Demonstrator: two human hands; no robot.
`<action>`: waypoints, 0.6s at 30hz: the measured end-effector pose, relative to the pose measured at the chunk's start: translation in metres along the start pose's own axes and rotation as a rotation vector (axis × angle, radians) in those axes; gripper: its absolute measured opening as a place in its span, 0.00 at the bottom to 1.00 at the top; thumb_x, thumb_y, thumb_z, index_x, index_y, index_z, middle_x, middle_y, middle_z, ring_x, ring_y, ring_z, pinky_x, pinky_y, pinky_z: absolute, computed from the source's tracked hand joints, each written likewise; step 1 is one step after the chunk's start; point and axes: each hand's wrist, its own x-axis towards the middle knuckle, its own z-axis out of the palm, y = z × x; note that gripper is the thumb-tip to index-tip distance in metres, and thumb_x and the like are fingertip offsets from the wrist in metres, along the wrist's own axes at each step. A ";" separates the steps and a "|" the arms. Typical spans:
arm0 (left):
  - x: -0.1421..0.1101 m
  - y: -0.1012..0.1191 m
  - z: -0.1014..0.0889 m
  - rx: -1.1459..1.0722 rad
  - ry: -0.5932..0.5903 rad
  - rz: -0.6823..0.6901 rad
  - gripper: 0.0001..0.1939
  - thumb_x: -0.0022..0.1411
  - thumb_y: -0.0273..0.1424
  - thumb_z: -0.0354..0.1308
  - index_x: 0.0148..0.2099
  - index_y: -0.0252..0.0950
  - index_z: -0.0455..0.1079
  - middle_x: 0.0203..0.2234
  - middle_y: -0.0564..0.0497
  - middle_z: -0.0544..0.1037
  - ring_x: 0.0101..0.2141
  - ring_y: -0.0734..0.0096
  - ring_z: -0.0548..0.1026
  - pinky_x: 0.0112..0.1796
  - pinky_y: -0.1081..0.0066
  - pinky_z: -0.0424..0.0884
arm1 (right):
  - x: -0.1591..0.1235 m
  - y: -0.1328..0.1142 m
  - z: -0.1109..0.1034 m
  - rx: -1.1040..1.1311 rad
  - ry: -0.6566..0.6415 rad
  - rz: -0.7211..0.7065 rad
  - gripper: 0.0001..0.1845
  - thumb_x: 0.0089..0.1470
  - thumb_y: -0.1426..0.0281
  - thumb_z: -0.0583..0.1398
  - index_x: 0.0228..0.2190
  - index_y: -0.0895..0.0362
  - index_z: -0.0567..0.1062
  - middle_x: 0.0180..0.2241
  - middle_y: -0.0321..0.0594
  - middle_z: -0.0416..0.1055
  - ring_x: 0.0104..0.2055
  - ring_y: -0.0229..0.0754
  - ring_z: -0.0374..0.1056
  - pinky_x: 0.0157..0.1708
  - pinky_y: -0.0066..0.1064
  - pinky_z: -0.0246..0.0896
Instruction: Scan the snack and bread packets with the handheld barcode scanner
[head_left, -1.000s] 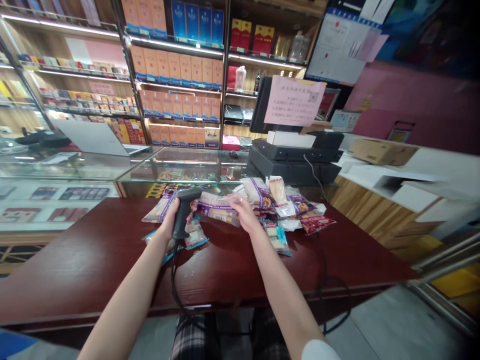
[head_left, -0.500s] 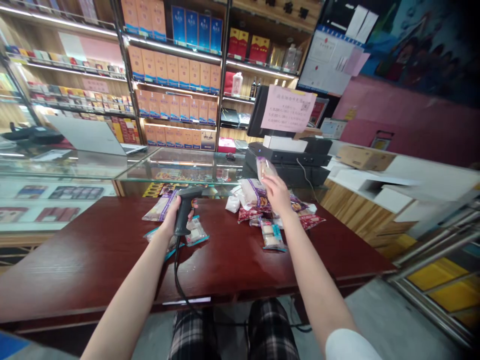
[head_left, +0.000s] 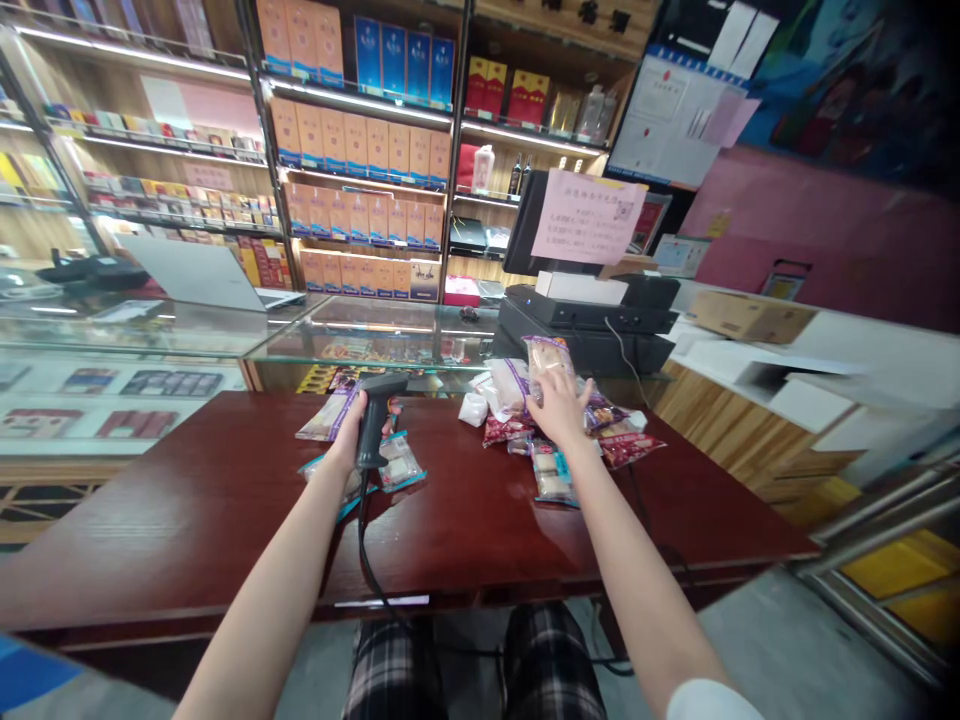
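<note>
Near the far edge of the tabletop (head_left: pixel 187 510), a handheld barcode scanner (head_left: pixel 373 425) is gripped upright in the left hand (head_left: pixel 351 432), its fingers closed around the handle. Its black cord (head_left: pixel 365 545) is trailed down over the near edge. Just beside that hand, a clear packet with blue trim (head_left: pixel 400 464) is lying flat, and a purple-striped packet (head_left: pixel 326 422) is partly hidden behind the hand.

Further right, a food packet (head_left: pixel 547 360) has been brought down from its raised position to the top of a heap of packets (head_left: pixel 506 405). The right hand (head_left: pixel 561 408) is spread against it, fingers apart, though whether the packet is gripped or only pressed cannot be told from this view. The packet now rests among the others, well apart from the scanner. A red packet (head_left: pixel 630 450) lies at the heap's right side.
</note>
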 end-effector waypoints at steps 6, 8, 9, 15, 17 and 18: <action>-0.004 0.014 -0.002 0.024 0.074 -0.051 0.33 0.58 0.58 0.55 0.43 0.30 0.73 0.18 0.52 0.70 0.18 0.74 0.67 0.20 0.74 0.64 | -0.016 -0.036 0.001 0.152 0.025 -0.139 0.21 0.58 0.69 0.55 0.53 0.57 0.71 0.59 0.51 0.66 0.65 0.53 0.56 0.67 0.55 0.21; -0.006 0.019 -0.007 0.091 0.093 -0.065 0.33 0.57 0.59 0.55 0.42 0.30 0.72 0.17 0.52 0.69 0.18 0.74 0.67 0.19 0.75 0.63 | -0.024 -0.059 0.009 0.268 -0.036 -0.201 0.19 0.60 0.68 0.53 0.51 0.55 0.72 0.55 0.48 0.71 0.62 0.51 0.60 0.68 0.51 0.25; -0.007 0.022 -0.010 0.125 0.101 -0.075 0.34 0.56 0.60 0.55 0.42 0.30 0.72 0.17 0.52 0.69 0.18 0.74 0.67 0.18 0.76 0.62 | -0.027 -0.072 0.015 0.328 -0.095 -0.232 0.18 0.60 0.69 0.53 0.50 0.54 0.73 0.54 0.47 0.72 0.60 0.50 0.62 0.68 0.50 0.27; -0.010 0.033 -0.034 0.164 0.223 -0.060 0.35 0.57 0.59 0.54 0.45 0.29 0.72 0.17 0.52 0.69 0.16 0.74 0.67 0.16 0.75 0.62 | -0.037 -0.149 0.064 0.556 -0.475 -0.210 0.20 0.59 0.63 0.58 0.53 0.54 0.70 0.46 0.42 0.75 0.49 0.48 0.70 0.55 0.44 0.56; -0.009 0.034 -0.041 0.160 0.303 -0.053 0.36 0.57 0.59 0.54 0.45 0.28 0.73 0.17 0.52 0.70 0.15 0.74 0.67 0.16 0.75 0.62 | -0.037 -0.169 0.073 0.579 -0.587 -0.182 0.26 0.58 0.56 0.59 0.55 0.52 0.67 0.48 0.42 0.75 0.48 0.48 0.70 0.51 0.42 0.59; -0.008 0.035 -0.044 0.158 0.330 -0.057 0.36 0.58 0.59 0.54 0.45 0.28 0.73 0.17 0.52 0.70 0.15 0.74 0.67 0.16 0.75 0.62 | -0.038 -0.177 0.076 0.567 -0.640 -0.190 0.27 0.58 0.52 0.58 0.55 0.51 0.67 0.49 0.43 0.74 0.48 0.49 0.70 0.51 0.43 0.59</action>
